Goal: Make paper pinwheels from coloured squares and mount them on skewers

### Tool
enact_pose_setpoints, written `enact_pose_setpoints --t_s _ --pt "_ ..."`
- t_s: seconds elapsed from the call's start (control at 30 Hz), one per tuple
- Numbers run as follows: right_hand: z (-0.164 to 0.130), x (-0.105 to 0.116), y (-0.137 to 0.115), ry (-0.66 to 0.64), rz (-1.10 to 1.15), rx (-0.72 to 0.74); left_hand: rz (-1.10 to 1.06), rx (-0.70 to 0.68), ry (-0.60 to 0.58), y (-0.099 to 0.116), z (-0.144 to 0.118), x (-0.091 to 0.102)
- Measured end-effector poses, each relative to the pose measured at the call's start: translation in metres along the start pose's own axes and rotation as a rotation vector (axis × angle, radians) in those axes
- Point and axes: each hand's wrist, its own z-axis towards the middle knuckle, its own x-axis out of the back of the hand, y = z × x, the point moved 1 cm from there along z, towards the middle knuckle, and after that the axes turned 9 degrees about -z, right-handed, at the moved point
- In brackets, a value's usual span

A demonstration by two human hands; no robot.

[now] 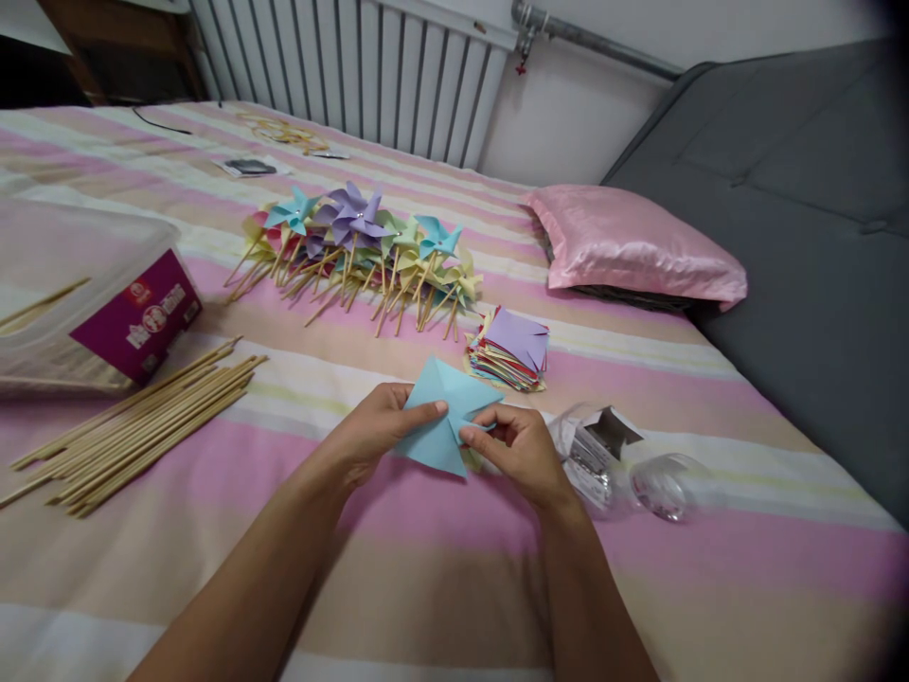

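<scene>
Both forearms came in from the bottom edge, over a bed w/ a pink, cream and tan striped sheet. The left hand was closed on the light blue square of cut paper, thumb on top near its centre, fingers curled under the left side. The right hand pinched one folded-in flap of the same sheet btwn thumb and forefinger, other fingers bent loosely below. The paper was held just above the sheet, roughly mid-bed, partly folded into a pinwheel shape.

Just right of the right hand lay a clear plastic container on its side, small shiny bits inside, too blurred to tell what, and its clear round lid beside it. Far left, a loose bundle of thin bamboo sticks lay fanned on the sheet.

Just beyond the hands sat a stack of multicoloured cut paper squares, purple on top. Left of that, a clear plastic tub w/ a magenta label stood near the sticks' far ends.

Further back, a heap of finished paper pinwheels on sticks, blue, purple, yellow, green. To the right, a pink satin pillow against a grey padded headboard. At the far edge, a white ribbed radiator on the wall.
</scene>
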Motion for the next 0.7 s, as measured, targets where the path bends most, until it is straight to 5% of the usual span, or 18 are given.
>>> enact_pose_setpoints --t_s 0.7 --pt "-0.0005 -0.0018 -0.0051 0.026 0.026 -0.041 0.083 -0.043 -0.006 -0.0059 0.0024 0.0030"
